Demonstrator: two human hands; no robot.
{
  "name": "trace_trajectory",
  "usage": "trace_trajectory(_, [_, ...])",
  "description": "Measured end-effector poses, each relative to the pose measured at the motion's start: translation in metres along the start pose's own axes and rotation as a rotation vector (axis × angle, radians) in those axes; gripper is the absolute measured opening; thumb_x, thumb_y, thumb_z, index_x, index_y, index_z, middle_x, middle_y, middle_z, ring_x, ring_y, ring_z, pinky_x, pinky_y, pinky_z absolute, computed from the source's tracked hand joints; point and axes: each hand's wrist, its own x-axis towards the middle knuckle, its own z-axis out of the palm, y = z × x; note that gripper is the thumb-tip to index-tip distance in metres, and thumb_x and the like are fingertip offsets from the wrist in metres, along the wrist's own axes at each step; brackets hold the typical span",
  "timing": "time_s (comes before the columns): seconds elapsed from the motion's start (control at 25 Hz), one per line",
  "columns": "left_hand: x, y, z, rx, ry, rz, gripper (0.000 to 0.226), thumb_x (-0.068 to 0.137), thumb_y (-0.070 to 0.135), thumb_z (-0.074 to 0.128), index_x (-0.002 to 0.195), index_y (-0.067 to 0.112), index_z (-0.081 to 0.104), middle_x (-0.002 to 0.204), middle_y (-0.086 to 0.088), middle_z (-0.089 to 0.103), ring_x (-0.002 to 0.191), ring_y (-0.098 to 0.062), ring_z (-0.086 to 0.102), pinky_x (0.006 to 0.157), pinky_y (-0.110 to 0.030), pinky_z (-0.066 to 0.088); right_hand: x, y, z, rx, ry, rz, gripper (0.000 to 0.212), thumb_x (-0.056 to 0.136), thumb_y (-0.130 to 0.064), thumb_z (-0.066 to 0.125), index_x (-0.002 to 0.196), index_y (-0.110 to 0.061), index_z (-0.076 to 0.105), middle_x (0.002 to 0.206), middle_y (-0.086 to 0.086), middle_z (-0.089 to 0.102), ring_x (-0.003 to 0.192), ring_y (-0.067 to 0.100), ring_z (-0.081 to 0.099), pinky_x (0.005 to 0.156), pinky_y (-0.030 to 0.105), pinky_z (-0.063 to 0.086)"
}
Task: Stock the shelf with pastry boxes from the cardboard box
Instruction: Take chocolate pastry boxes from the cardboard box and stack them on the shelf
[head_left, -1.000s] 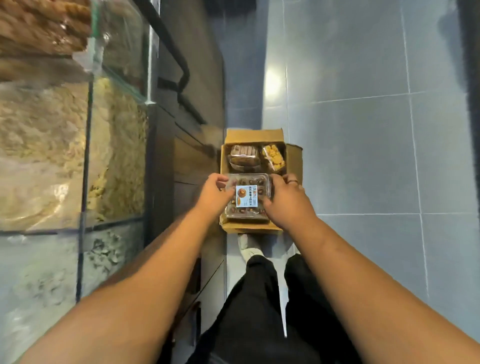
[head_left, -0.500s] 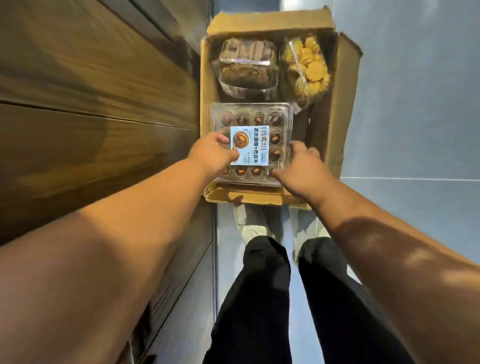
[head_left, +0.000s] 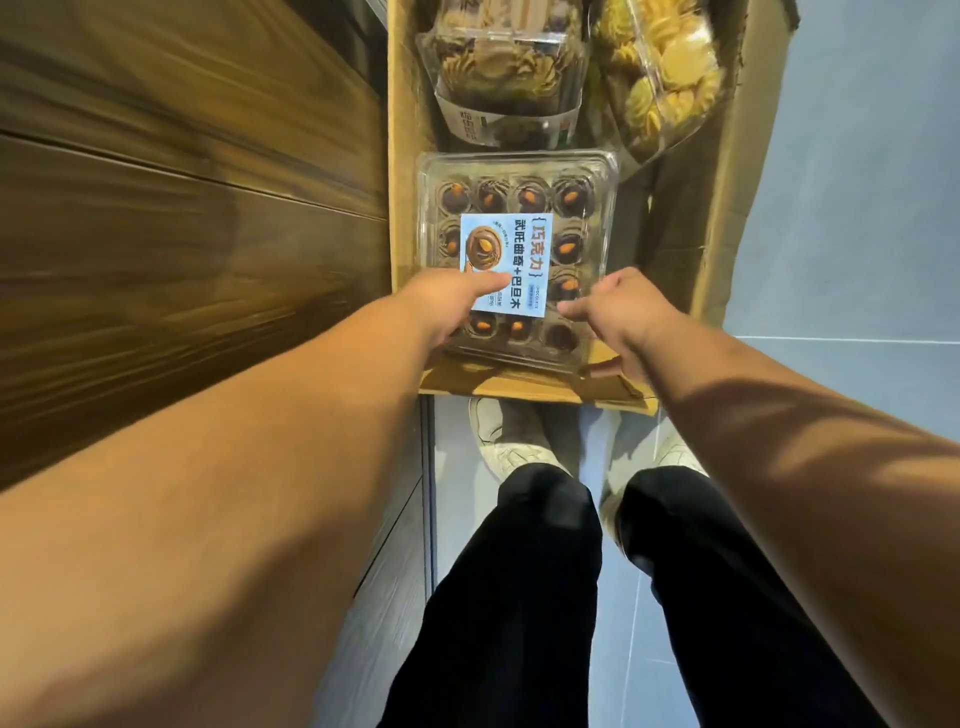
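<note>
An open cardboard box (head_left: 691, 218) stands on the floor against a wooden cabinet front. In its near half lies a clear square pastry box (head_left: 576, 208) of dark almond-topped cookies with a blue label. My left hand (head_left: 447, 301) grips its near left corner, thumb on the label and fingers hidden below. At the near right corner is my right hand (head_left: 623, 312), with its fingers over the lid edge and its thumb under the rim. Behind it sit a clear tub of brown cookies (head_left: 506, 67) and a pack of yellow cookies (head_left: 665, 78).
The dark wooden cabinet front (head_left: 182, 208) fills the left side, touching the cardboard box. Blue-grey floor tiles (head_left: 857, 208) lie to the right. My legs in black trousers and my pale shoes (head_left: 514, 441) stand just short of the box's near flap.
The view has dropped much closer to the cardboard box. Both hands have slid from the pastry box's sides to its near corners.
</note>
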Motion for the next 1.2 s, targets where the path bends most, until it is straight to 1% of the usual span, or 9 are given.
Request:
trace_trajectory(0.12, [-0.011, 0.000, 0.005, 0.061, -0.006, 0.077, 0.030, 0.088, 0.029, 0.068, 0.115, 0.016, 0.066, 0.115, 0.003, 0.068, 0.085, -0.008, 0.057, 0.091, -0.034, 0.046, -0.006, -0.009, 0.003, -0.101, 0.024, -0.095, 0.023, 0.087, -0.022, 0.071, 0.079, -0.012, 0.052, 0.094, 0.016, 0.064, 0.089, 0.029, 0.061, 0.085, 0.041, 0.053])
trace_trajectory(0.28, [-0.027, 0.002, 0.002, 0.089, 0.051, 0.130, 0.028, 0.091, 0.022, 0.065, 0.116, 0.011, 0.064, 0.112, -0.001, 0.068, 0.090, -0.014, 0.059, 0.068, -0.023, 0.046, -0.021, -0.001, 0.005, 0.205, 0.017, -0.089, 0.023, 0.080, -0.008, 0.072, 0.072, -0.017, 0.052, 0.088, 0.013, 0.068, 0.082, 0.030, 0.067, 0.073, 0.049, 0.059])
trace_trajectory(0.44, [-0.056, 0.008, -0.011, 0.087, 0.207, 0.185, 0.045, 0.086, 0.022, 0.070, 0.126, 0.012, 0.051, 0.108, -0.007, 0.055, 0.097, -0.023, 0.056, 0.093, -0.036, 0.049, -0.075, 0.012, -0.025, 0.361, -0.058, -0.047, 0.028, 0.088, 0.000, 0.061, 0.074, -0.017, 0.044, 0.097, 0.016, 0.072, 0.083, 0.031, 0.071, 0.074, 0.052, 0.056])
trace_trajectory(0.6, [-0.124, 0.014, -0.018, -0.005, 0.272, 0.233, 0.079, 0.071, 0.039, 0.076, 0.137, 0.012, 0.042, 0.131, -0.010, 0.054, 0.114, -0.026, 0.057, 0.101, -0.041, 0.047, -0.160, -0.004, -0.073, 0.379, -0.100, -0.132, 0.017, 0.090, 0.005, 0.056, 0.094, -0.011, 0.051, 0.096, 0.016, 0.074, 0.081, 0.028, 0.075, 0.064, 0.045, 0.060])
trace_trajectory(0.76, [-0.225, 0.039, -0.026, -0.059, 0.215, 0.309, 0.054, 0.077, 0.047, 0.071, 0.116, 0.011, 0.058, 0.110, 0.002, 0.065, 0.099, -0.019, 0.062, 0.092, -0.030, 0.048, -0.265, -0.045, -0.115, 0.323, -0.127, -0.235, 0.025, 0.090, 0.008, 0.053, 0.078, -0.013, 0.047, 0.074, 0.006, 0.074, 0.066, 0.020, 0.073, 0.051, 0.032, 0.055])
trace_trajectory(0.92, [-0.358, 0.058, -0.045, -0.276, 0.195, 0.351, 0.031, 0.086, 0.033, 0.069, 0.107, 0.017, 0.053, 0.106, -0.006, 0.066, 0.092, -0.017, 0.064, 0.082, -0.030, 0.054, -0.381, -0.079, -0.142, 0.273, -0.144, -0.409, 0.025, 0.091, 0.010, 0.050, 0.083, -0.013, 0.051, 0.080, 0.006, 0.071, 0.067, 0.020, 0.071, 0.047, 0.030, 0.054])
trace_trajectory(1.0, [-0.422, 0.059, -0.054, -0.438, 0.166, 0.381, 0.026, 0.092, 0.022, 0.064, 0.111, 0.015, 0.048, 0.098, -0.004, 0.066, 0.081, -0.013, 0.066, 0.063, -0.023, 0.056, -0.428, -0.090, -0.148, 0.259, -0.128, -0.513, 0.028, 0.091, 0.011, 0.050, 0.082, -0.016, 0.047, 0.080, 0.006, 0.067, 0.064, 0.020, 0.069, 0.050, 0.033, 0.055])
trace_trajectory(1.08, [-0.484, 0.046, -0.064, -0.528, 0.261, 0.463, 0.021, 0.092, 0.017, 0.063, 0.109, 0.013, 0.051, 0.085, 0.000, 0.065, 0.060, -0.006, 0.064, 0.044, -0.017, 0.049, -0.481, -0.096, -0.154, 0.202, -0.102, -0.646, 0.028, 0.092, 0.006, 0.054, 0.085, -0.019, 0.044, 0.088, 0.012, 0.062, 0.072, 0.028, 0.064, 0.062, 0.043, 0.053])
trace_trajectory(1.2, [-0.562, 0.025, -0.076, -0.632, 0.430, 0.589, 0.030, 0.088, 0.012, 0.068, 0.113, 0.015, 0.053, 0.091, -0.001, 0.068, 0.063, -0.007, 0.064, 0.047, -0.019, 0.048, -0.558, -0.100, -0.165, 0.064, -0.091, -0.849, 0.026, 0.092, -0.005, 0.059, 0.084, -0.025, 0.045, 0.094, 0.015, 0.062, 0.079, 0.030, 0.064, 0.067, 0.042, 0.052])
